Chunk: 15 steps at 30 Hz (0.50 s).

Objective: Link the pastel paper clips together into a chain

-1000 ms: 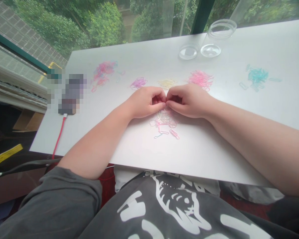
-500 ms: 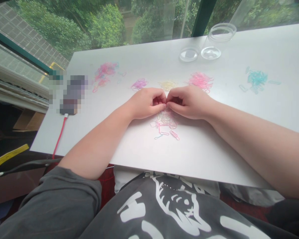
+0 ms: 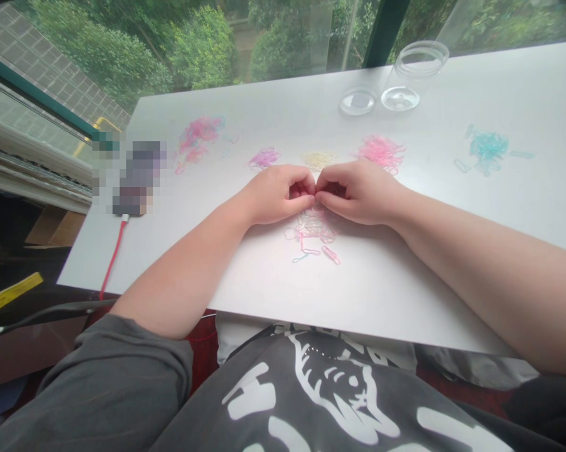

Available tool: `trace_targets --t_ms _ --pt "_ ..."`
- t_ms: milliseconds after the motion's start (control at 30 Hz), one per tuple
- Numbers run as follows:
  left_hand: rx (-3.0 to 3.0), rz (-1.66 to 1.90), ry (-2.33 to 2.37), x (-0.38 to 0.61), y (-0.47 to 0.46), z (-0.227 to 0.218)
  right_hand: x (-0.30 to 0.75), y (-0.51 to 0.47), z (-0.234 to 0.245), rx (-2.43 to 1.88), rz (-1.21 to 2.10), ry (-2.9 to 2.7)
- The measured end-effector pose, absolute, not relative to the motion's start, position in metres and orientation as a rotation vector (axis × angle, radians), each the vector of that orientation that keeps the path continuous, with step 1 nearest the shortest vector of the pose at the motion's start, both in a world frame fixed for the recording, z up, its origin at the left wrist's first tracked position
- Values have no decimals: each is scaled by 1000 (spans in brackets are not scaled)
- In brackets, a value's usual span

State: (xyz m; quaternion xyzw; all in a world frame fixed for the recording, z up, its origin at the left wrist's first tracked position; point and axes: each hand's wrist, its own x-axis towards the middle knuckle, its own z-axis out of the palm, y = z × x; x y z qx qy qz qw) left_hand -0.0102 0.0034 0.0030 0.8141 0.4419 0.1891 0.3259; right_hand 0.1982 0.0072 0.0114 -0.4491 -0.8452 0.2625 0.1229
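Observation:
My left hand (image 3: 283, 194) and my right hand (image 3: 360, 191) meet at the fingertips over the table. Both are closed in a pinch, thumb against fingers; anything between them is too small or hidden to make out. Just below the fingertips lies a pile of clear and pale pink loops (image 3: 313, 225) that resemble small paper clips. Nearer me are a loose pink clip-like loop (image 3: 330, 255) and a thin pale blue one (image 3: 300, 258). Beyond my knuckles sit a pale yellow pile (image 3: 318, 160), a purple pile (image 3: 264, 157) and a bright pink pile (image 3: 381, 152).
A teal pile (image 3: 489, 149) lies to the right, a mixed pink and blue pile (image 3: 201, 133) to the left. An open clear jar (image 3: 412, 78) and a round clear lid (image 3: 357, 102) stand at the back. A blurred phone-like device (image 3: 139, 179) has a red cable (image 3: 112, 260).
Both hands keep the same pinch over the pile. Only a very slight shift of the view shows.

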Motion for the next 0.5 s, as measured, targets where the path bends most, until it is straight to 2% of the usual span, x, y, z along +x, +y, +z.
trace_targets --t_ms 500 --pt "2127 496 1161 -10 3 2 199 7 12 -1278 716 -2488"
